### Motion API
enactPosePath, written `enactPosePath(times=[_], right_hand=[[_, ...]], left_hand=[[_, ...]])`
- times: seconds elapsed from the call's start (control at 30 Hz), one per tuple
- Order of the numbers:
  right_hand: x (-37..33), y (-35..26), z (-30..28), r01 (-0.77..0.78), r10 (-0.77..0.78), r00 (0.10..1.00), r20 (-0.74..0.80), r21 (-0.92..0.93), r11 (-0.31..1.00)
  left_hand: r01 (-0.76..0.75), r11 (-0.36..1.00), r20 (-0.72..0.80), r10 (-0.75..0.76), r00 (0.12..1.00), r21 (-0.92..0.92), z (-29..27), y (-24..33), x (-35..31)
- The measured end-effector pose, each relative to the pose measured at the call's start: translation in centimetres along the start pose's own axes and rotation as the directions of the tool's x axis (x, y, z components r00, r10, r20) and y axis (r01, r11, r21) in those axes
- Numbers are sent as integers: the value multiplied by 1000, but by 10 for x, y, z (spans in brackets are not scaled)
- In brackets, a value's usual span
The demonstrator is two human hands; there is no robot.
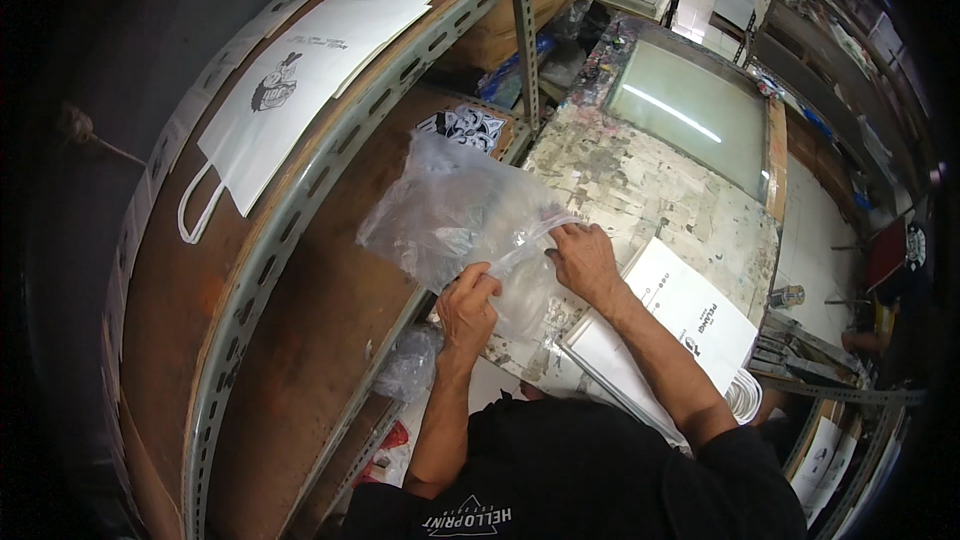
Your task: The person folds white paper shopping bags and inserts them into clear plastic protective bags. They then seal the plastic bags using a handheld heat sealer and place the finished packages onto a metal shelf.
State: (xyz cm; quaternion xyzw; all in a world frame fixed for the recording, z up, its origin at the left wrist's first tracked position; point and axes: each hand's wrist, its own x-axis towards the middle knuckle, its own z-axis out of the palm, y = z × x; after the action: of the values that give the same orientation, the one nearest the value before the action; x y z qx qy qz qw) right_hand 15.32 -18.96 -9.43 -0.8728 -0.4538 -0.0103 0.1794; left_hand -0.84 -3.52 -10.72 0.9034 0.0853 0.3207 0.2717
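A large clear plastic bag [430,210] stretches between my hands, above the near left corner of a paint-stained worktable [570,155]. My left hand [467,307] is closed on the bag's near edge, with the fingers curled. My right hand [583,258] pinches the edge of its mouth farther right. The bag's far part spreads left over a shelf's edge. Beneath my right forearm lies a stack of white printed paper bags [690,315], with white cord handles [742,395] bunched at its right end.
Left of me, a metal-framed shelf [290,200] carries flat white paper bags [290,80] with printed drawings. A black-and-white cutout [465,127] lies on the lower board. A glass panel [695,115] is set in the table's far part. Another crumpled plastic bag [408,365] hangs by my left forearm.
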Motion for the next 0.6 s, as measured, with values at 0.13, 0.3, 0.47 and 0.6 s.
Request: enactPosePath(times=[0.13,0.3,0.47,0.6], right_hand=[[2,-19,-8,-55,56,995,77,-9,998],[0,8,2,56,-64,996,-62,-133,990],[-3,35,-4,50,-57,997,-57,-108,993],[-8,31,-20,132,-125,984,-131,54,990]], left_hand=[[135,986,117,-146,982,100,-14,31,0],[182,939,122,-225,967,292,-14,19,-15],[78,984,128,-99,987,160,-14,7,-25],[117,991,83,-122,989,58,3,14,-27]])
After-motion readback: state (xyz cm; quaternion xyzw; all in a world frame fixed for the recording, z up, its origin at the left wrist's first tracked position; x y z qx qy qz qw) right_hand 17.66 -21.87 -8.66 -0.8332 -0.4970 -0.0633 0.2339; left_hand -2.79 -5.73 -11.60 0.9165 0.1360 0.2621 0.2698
